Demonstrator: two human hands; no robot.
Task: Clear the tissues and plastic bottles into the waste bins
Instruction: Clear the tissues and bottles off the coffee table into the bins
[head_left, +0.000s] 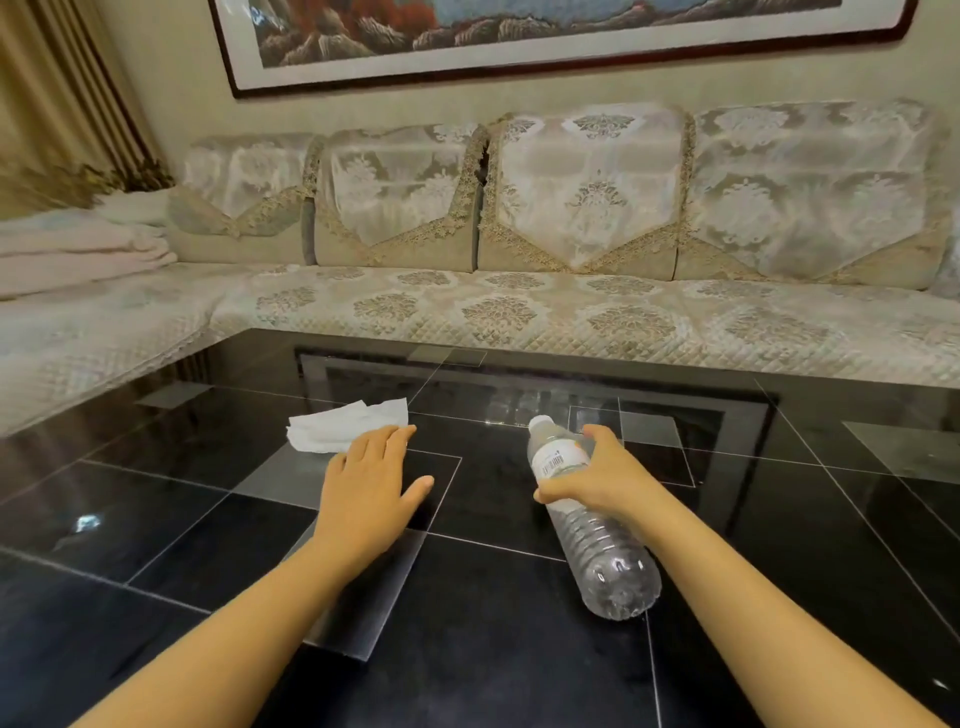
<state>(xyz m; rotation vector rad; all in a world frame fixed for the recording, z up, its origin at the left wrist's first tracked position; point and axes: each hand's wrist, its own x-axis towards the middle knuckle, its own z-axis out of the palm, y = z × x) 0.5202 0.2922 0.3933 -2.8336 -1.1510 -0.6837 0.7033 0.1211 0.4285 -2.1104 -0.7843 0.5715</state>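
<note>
Clear ribbed plastic is what the right hand (597, 475) has its grip around: a transparent water bottle with a white cap and label (587, 512), lying slanted right of centre on the glossy black tiled counter (156, 519). Its base points toward the lower right. Left of it, the left hand (371, 480) lies flat, fingers straight, fingertips touching a crumpled white tissue (340, 423) at centre left. No waste bin is in sight, so by my reckoning neither item is cleared yet; both pickups are only beginning.
</note>
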